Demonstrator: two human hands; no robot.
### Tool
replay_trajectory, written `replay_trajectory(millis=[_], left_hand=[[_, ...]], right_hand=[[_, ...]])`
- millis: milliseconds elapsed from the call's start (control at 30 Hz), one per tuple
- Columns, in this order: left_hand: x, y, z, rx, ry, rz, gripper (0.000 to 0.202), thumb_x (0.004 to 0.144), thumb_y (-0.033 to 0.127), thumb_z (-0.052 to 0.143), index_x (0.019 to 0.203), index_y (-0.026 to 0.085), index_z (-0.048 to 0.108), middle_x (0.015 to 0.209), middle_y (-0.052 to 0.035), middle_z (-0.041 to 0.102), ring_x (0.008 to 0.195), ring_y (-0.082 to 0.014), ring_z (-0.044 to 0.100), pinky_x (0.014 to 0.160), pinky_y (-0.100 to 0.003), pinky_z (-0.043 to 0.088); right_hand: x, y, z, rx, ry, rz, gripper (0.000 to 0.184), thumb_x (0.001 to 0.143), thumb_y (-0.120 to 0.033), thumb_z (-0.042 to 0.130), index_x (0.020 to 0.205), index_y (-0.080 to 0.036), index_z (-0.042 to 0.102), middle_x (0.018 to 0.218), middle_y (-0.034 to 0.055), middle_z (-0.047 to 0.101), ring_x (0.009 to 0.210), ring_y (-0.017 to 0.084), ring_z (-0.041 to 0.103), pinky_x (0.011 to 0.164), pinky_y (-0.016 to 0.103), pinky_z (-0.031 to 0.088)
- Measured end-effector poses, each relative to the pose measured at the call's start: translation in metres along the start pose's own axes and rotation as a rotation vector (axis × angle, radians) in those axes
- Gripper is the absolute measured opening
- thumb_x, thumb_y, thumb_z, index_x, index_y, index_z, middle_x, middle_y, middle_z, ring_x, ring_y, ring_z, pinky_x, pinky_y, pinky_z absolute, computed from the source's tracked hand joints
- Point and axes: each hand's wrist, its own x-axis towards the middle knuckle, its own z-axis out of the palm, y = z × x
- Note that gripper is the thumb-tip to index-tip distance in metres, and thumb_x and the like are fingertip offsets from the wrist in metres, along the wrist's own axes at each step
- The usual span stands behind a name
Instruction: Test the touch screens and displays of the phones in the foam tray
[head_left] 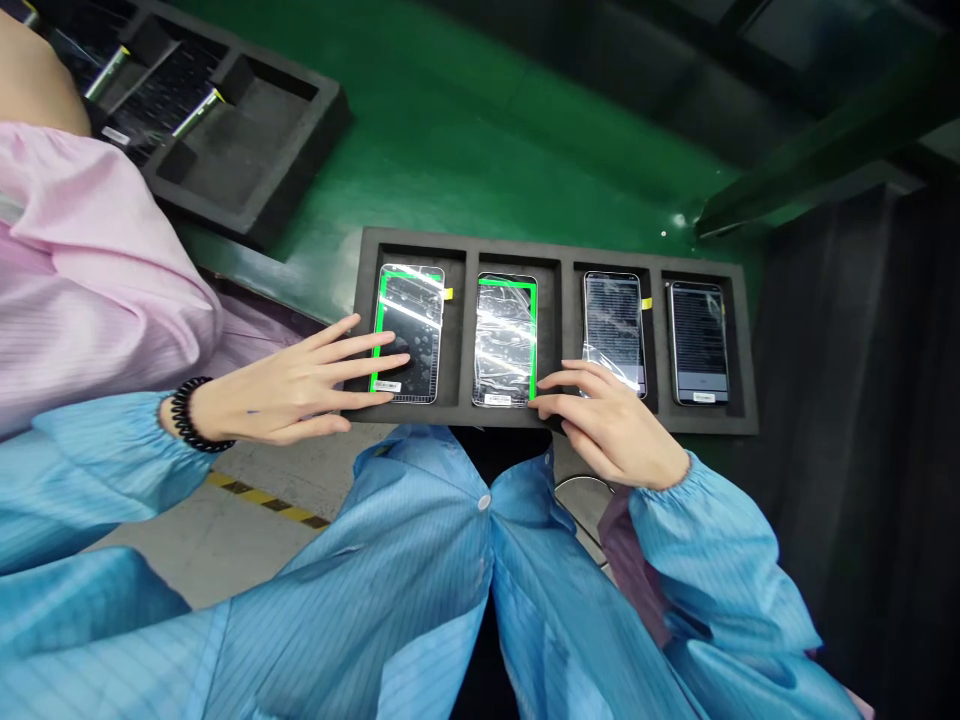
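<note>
Head view: the left hand [300, 388] is spread wide, fingers apart and clamped on nothing, its longer fingertips lying over the lower left part of the first smartphone [416, 325]; pressure on the screen cannot be told. The right hand [611, 420] is partly open, fingers bent and thumb apart, with fingertips at the lower right corner of the second smartphone [507, 340] and knuckles overlapping the lower edge of the third smartphone [613, 325]. These units and the fourth smartphone [699, 345] each lie face up in a separate compartment of a black foam tray [427, 413]. The first two screens show green borders; the other two show lines of text, illegible here. Beyond the tray is a green worktop [487, 140]; at left is a co-worker's pink sleeve [97, 270].
</note>
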Motion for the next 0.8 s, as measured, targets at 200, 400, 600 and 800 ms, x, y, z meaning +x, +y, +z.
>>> replay_trajectory(millis=[200, 400, 600, 800], left_hand=[[0.01, 0.001, 0.007, -0.036, -0.027, 0.034, 0.052, 0.089, 0.063, 0.043, 0.137, 0.048, 0.055, 0.159, 0.0077, 0.036, 0.156, -0.0272, 0.026, 0.131, -0.057, 0.001], [0.017, 0.001, 0.011, -0.006, 0.055, 0.152, 0.051, 0.093, 0.059, 0.043, 0.142, 0.049, 0.048, 0.161, 0.0075, 0.032, 0.156, -0.0253, 0.026, 0.132, -0.054, 0.003], [0.026, 0.003, 0.014, 0.022, 0.02, 0.17, 0.053, 0.094, 0.06, 0.04, 0.144, 0.047, 0.046, 0.164, 0.0069, 0.028, 0.158, -0.0253, 0.021, 0.131, -0.057, 0.0], [0.03, 0.007, 0.015, 0.106, 0.017, 0.21, 0.055, 0.096, 0.059, 0.036, 0.149, 0.044, 0.041, 0.167, 0.0063, 0.018, 0.16, -0.0239, 0.013, 0.131, -0.055, -0.003]], right_hand=[[0.0, 0.0, 0.007, -0.009, 0.025, 0.003, 0.039, 0.084, -0.005, 0.041, 0.112, -0.019, 0.066, 0.101, 0.0072, 0.073, 0.113, 0.024, 0.061, 0.112, 0.055, 0.047], [-0.001, -0.001, 0.011, -0.026, 0.047, -0.008, 0.037, 0.084, -0.004, 0.041, 0.109, -0.017, 0.065, 0.104, 0.009, 0.071, 0.113, 0.023, 0.062, 0.11, 0.051, 0.049], [0.005, -0.004, 0.017, -0.006, 0.043, -0.035, 0.037, 0.082, -0.003, 0.042, 0.11, -0.016, 0.063, 0.108, 0.0088, 0.072, 0.114, 0.023, 0.061, 0.112, 0.049, 0.048], [0.014, -0.007, 0.022, 0.008, 0.03, -0.047, 0.037, 0.084, -0.005, 0.04, 0.111, -0.018, 0.063, 0.112, 0.0098, 0.07, 0.116, 0.022, 0.06, 0.11, 0.048, 0.048]])
